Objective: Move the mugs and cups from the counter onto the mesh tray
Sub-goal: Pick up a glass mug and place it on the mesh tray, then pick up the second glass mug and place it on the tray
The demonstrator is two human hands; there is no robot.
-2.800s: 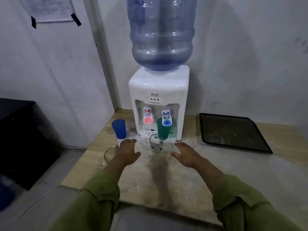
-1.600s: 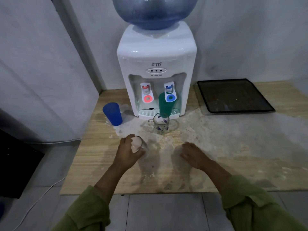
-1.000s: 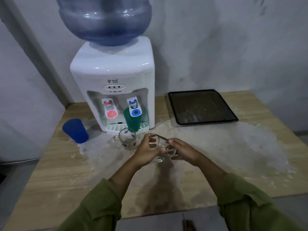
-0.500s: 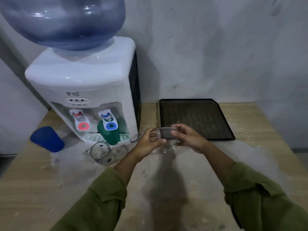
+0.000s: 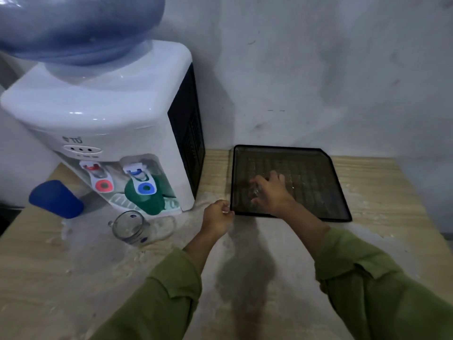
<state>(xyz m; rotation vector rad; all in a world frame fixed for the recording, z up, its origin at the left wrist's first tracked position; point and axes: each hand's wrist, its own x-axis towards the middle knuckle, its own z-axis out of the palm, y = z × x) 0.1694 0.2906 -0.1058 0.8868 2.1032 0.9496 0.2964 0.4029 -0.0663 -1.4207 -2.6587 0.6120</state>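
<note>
Our right hand [image 5: 269, 192] is out over the near-left part of the tray [image 5: 323, 192], fingers curled down around a clear glass cup [image 5: 255, 192] that we are setting on the mesh; the glass is faint against the dark grid, so we cannot tell if its base is down yet. Our left hand [image 5: 218, 218] is loosely closed and touches the tray's near-left corner, as if steadying it, holding nothing else. Left of that, on the wet counter [image 5: 73, 266], a glass mug [image 5: 130, 228] with blue dots stands near the dispenser [image 5: 103, 123]. A green cup [image 5: 147, 198] sits on the drip grille under the blue tap, and a blue cup [image 5: 56, 199] stands further left, so we judge three pieces remain to move. From here, the risks are mostly about glass and water: letting go before the cup sits flat could tip it on the mesh, and a wet cup may slip in our grip. Reaching back left, a sleeve could clip the mug, and lifting the green cup carelessly could knock the tap.
</note>
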